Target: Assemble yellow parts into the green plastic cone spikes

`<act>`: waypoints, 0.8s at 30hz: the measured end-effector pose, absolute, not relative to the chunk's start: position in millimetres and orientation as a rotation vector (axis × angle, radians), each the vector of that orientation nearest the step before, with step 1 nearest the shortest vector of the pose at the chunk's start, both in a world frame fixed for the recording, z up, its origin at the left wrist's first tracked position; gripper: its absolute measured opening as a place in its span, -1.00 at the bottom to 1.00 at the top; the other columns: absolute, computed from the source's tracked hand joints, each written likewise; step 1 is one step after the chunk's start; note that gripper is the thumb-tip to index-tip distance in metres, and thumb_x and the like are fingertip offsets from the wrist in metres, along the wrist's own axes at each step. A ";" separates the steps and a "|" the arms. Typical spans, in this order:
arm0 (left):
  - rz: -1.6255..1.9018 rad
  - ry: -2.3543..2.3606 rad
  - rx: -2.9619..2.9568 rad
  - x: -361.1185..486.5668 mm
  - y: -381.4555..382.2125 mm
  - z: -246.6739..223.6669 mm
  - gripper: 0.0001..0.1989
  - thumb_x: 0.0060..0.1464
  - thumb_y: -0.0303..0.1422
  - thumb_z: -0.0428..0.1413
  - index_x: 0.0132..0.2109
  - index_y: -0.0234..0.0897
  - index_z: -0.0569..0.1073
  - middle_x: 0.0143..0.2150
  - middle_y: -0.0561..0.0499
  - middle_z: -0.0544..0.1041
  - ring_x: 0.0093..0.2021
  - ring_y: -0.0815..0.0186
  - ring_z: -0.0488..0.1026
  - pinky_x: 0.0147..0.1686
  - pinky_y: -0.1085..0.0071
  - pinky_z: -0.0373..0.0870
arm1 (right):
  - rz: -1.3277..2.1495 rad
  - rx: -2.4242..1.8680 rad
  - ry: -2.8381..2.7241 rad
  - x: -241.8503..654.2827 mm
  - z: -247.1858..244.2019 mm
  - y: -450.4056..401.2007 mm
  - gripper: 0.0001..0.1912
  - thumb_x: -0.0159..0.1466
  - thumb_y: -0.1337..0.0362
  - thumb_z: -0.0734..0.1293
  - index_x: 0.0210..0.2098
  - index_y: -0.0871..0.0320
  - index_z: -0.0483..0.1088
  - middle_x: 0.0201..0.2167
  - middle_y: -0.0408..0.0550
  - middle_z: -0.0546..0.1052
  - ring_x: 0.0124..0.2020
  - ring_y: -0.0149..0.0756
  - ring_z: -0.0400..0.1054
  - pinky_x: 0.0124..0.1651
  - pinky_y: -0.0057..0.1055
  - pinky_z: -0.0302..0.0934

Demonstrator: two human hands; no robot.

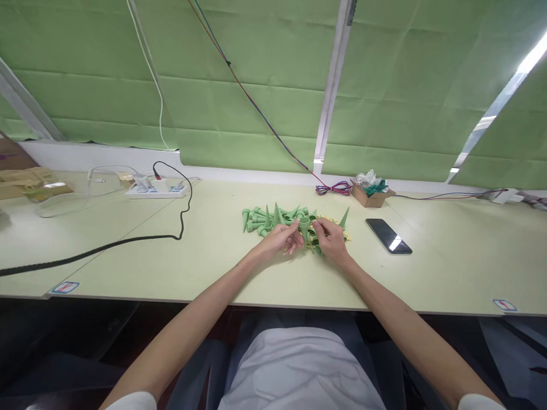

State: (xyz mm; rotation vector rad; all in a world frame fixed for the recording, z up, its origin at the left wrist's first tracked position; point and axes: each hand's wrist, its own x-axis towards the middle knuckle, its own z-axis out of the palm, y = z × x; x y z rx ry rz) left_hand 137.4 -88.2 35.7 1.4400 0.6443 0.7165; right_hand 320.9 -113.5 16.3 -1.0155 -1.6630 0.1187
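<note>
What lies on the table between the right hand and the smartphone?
In the head view, a tilted green spike and small yellow pieces lie between the right hand and the smartphone; then comes pale tabletop.

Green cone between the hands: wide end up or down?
Wide end up: the green cone shows its rim on top and narrows downward between left hand and right hand.

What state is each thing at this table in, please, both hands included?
Left hand: fingers on a green cone
Green cone: upright, point down
Right hand: fingers bent beside the cone; grip unclear
Other green cones: loosely heaped
Phone: lying flat, screen dark
Cardboard box: open, filled
Power strip: plugs inserted
Black cable: loosely trailing
Green blinds: lowered
</note>
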 end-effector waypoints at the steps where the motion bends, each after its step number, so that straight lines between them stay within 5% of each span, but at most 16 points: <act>1: 0.726 0.650 1.449 137.2 -88.0 35.5 -0.35 0.10 0.17 0.04 -0.46 -0.42 0.53 -0.55 -0.10 0.48 -0.66 0.44 0.30 -0.73 0.52 0.10 | 0.120 -1.018 -1.664 321.1 16.3 -113.4 -0.59 0.41 0.03 0.14 -0.48 0.12 0.26 -0.61 -0.18 0.24 -0.56 -0.38 0.09 -0.45 -0.40 0.03; 24: 0.684 0.684 1.527 135.6 -88.2 34.9 -0.31 0.10 0.20 0.00 -0.38 -0.44 0.55 -0.47 -0.14 0.53 -0.66 0.49 0.25 -0.71 0.51 0.10 | 0.094 -0.963 -1.649 320.7 13.9 -115.0 -0.65 0.42 0.14 0.14 -0.44 0.13 0.29 -0.58 -0.18 0.27 -0.55 -0.39 0.11 -0.43 -0.41 0.03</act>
